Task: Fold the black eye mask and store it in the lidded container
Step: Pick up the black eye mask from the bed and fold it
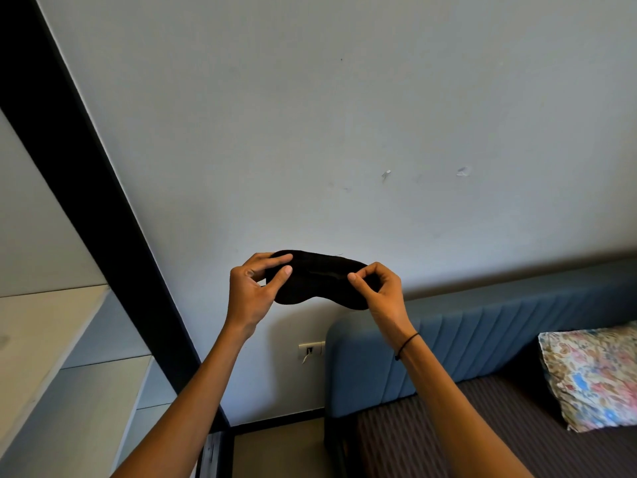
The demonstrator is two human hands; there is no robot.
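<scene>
The black eye mask (319, 279) is held up in the air in front of a pale wall, spread flat and unfolded. My left hand (251, 291) pinches its left end between thumb and fingers. My right hand (381, 288) pinches its right end, with a thin black band on that wrist. No lidded container is in view.
A bed with a blue padded headboard (482, 339), a dark striped sheet (465, 436) and a floral pillow (593, 370) lies at the lower right. A wall socket (310, 350) sits below the mask. White shelves (51, 339) and a black frame (86, 167) stand at the left.
</scene>
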